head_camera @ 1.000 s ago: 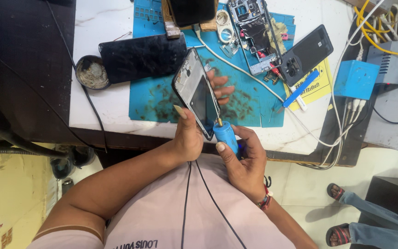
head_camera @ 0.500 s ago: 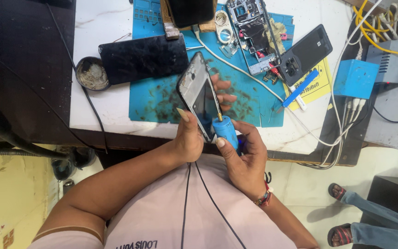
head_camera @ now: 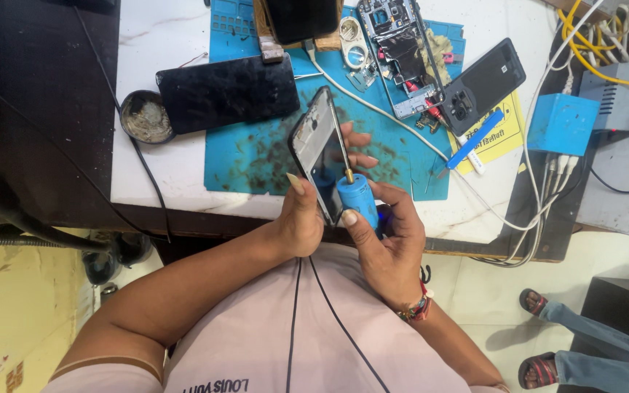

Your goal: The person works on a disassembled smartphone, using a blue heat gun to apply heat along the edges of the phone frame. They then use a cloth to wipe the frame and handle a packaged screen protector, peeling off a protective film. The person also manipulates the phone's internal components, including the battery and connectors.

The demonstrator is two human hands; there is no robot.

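We are holding the grey rectangular phone frame [head_camera: 319, 153] in our left grip [head_camera: 301, 218], fingers wrapped; our right grip [head_camera: 387, 247] is pinching the blue cylindrical electric screwdriver [head_camera: 358, 198], its tip touching the frame above the blue rubber mat [head_camera: 256, 156].

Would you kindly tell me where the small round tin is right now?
In the head view, the round tin sits on the white table's left part, just left of the dark phone lying on the blue mat.

Two hands work here: the left hand [head_camera: 301, 218] and the right hand [head_camera: 387, 251]. One phone frame [head_camera: 318, 149] sits in the left hand, one blue electric screwdriver [head_camera: 358, 200] in the right. Beyond the hands lie one blue mat [head_camera: 256, 156], two dark phones [head_camera: 227, 91] [head_camera: 482, 84], one opened phone body [head_camera: 402, 51], one round tin [head_camera: 145, 116] and one blue box [head_camera: 562, 122].
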